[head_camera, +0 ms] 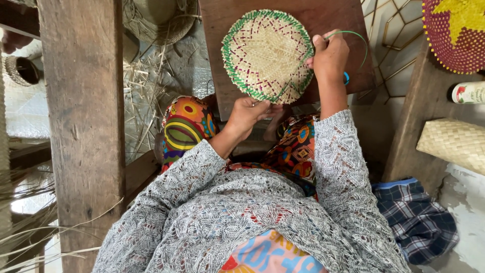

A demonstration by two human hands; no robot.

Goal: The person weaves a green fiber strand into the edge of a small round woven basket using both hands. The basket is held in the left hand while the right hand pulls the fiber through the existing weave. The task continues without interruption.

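Rough wooden furniture crowds your workspace: a thick upright wooden post [83,101] rises at your left, dry straw [146,86] lies scattered beyond it, and a dark wooden board [348,30] sits ahead of your knees. At far right hangs a red and yellow woven mat [454,33], with a pale woven basket [452,144] below it and a folded plaid cloth [417,217] on the floor beside you. Nothing blocks your view of the work. You hold a round woven mat [266,54] upright in front of the board, above your lap. It is pale straw in colour, with a green woven border and purple stitching running in lines across its face. Your left hand [247,114] grips the mat's lower edge, fingers closed on the rim. Your right hand [329,55] rests against the mat's right edge, fingers pinched on a thin green strand [353,35] that loops up and over to the right of your hand; another stretch of the strand runs diagonally across the mat's lower face.
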